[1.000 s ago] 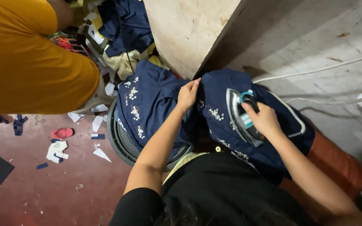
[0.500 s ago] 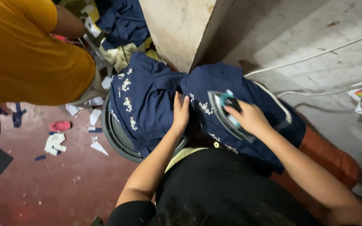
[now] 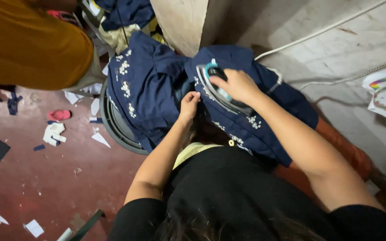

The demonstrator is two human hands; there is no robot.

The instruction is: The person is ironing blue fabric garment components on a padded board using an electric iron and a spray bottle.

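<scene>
Now the navy garment (image 3: 157,89), embroidered with small white flowers, lies in two parts: one part draped over the round grey tub (image 3: 112,125) at the left, the other spread over the padded orange surface (image 3: 349,156) in front of the person. Compared with half a second ago, the iron (image 3: 222,91) sits further toward the upper left edge of the spread part, close to the fold between the two parts. The right hand (image 3: 240,85) is closed around the iron's handle. The left hand (image 3: 188,105) has moved from flat on the cloth to a narrow pinch at the fold, just beside the iron's sole.

Judgement: the pressing stroke has reached the seam zone, and the left hand is tensioning the cloth there.

Edges and room:
- The concrete pillar (image 3: 179,22) stands just beyond the iron's tip; forward room is short.
- The white cord (image 3: 318,31) runs across the grey floor to the right, well apart from the hands.
- A second person in a mustard top (image 3: 27,44) stands near the tub at the left.
- Cloth and paper scraps (image 3: 54,133) lie on the red floor.
</scene>
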